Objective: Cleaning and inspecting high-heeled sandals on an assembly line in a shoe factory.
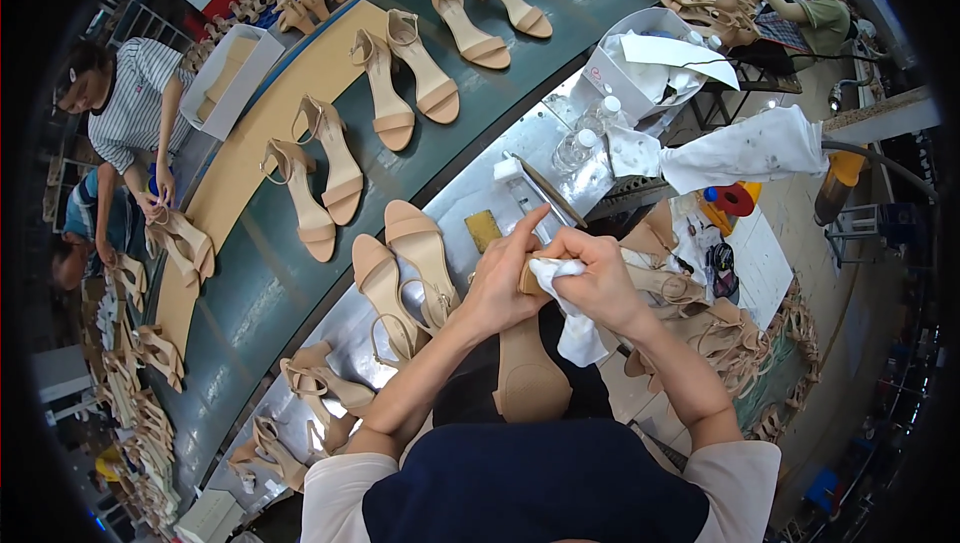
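A beige sandal (533, 375) is in front of my body, its rounded heel end toward me. My left hand (503, 281) grips its far end, with the index finger stretched out. In my right hand (603, 288), a white cloth (578, 328) is pinched and pressed to the sandal's far end, its loose end hanging down. The fingers partly hide the far end of the sandal. To the left of my hands, a pair of beige ankle-strap sandals (415, 235) lies on the metal worktable (345, 341). A small yellowish block (482, 230) lies just beyond my left hand.
Several sandal pairs stand on the green conveyor belt (262, 288) beyond the table. Plastic bottles (575, 151) and a white bin (655, 68) are at the back right. A cloth-wrapped arm (745, 151) juts in from the right. Sandals pile up (715, 338) beside my right forearm. Co-workers (140, 103) handle sandals at far left.
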The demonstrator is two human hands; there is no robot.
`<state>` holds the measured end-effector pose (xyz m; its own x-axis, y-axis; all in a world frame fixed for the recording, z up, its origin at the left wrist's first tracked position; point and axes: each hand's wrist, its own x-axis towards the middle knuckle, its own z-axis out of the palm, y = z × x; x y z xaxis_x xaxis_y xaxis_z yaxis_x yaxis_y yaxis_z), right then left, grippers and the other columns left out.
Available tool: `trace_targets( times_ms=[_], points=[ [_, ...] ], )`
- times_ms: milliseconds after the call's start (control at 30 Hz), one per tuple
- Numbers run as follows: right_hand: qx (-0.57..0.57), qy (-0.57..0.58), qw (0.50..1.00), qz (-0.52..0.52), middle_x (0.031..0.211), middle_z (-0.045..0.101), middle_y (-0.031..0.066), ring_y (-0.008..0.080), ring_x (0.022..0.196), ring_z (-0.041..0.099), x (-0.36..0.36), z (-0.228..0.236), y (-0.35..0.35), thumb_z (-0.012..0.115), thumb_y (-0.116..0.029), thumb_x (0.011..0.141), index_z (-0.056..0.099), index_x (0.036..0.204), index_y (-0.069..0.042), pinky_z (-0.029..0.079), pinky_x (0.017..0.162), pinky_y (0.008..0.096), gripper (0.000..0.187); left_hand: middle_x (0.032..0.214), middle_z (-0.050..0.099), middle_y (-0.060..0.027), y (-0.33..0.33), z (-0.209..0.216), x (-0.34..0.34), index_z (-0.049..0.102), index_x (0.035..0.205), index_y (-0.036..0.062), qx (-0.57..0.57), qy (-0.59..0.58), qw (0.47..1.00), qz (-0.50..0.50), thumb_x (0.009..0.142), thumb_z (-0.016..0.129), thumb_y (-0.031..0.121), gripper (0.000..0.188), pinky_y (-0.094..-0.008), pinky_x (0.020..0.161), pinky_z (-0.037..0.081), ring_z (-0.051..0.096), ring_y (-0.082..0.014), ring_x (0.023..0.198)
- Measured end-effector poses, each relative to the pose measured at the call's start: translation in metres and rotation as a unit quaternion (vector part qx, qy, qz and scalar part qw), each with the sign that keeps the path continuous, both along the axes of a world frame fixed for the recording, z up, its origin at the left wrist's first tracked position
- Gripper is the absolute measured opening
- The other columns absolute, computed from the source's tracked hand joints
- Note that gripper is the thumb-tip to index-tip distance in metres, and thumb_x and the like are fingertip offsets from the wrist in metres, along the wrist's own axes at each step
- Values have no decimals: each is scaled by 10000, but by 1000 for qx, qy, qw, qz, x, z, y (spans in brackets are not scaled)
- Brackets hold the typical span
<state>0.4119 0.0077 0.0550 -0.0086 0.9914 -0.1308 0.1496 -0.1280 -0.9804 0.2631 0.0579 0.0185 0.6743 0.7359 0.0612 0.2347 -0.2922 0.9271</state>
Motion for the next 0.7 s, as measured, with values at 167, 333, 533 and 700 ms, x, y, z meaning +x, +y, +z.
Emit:
trace_targets(
  times_ms=[167,333,533,700],
  points=[
    [-62,68,995,31,691,548,-30,2,617,453,6,3,-15,582,20,739,584,872,3,354,547,170,134,849,571,-118,-3,-2,-4,311,1363,80,-4,-5,1000,7,578,706,33,880,-389,795,419,563,-323,862],
    [0,8,1000,-4,616,498,-42,2,585,416,1,-6,-3,614,-8,707,588,887,4,332,509,195,181,847,572,-116,-3,-3,-1,316,1360,76,-18,-7,1000,1,572,705,30,880,-386,793,418,563,-322,858],
    [-32,35,999,-18,666,580,8,29,622,477,5,-4,-10,616,-25,721,584,823,18,390,542,208,115,847,570,-116,-3,-2,1,317,1359,66,-10,-3,1000,1,566,702,20,883,-386,791,420,564,-323,853],
    [-3,41,999,-8,649,573,9,33,604,478,1,-8,-12,625,-40,727,594,847,15,398,547,214,136,848,568,-115,-3,-6,-2,315,1361,64,-24,-3,1000,5,570,699,19,880,-386,789,422,564,-321,853]
  ],
)
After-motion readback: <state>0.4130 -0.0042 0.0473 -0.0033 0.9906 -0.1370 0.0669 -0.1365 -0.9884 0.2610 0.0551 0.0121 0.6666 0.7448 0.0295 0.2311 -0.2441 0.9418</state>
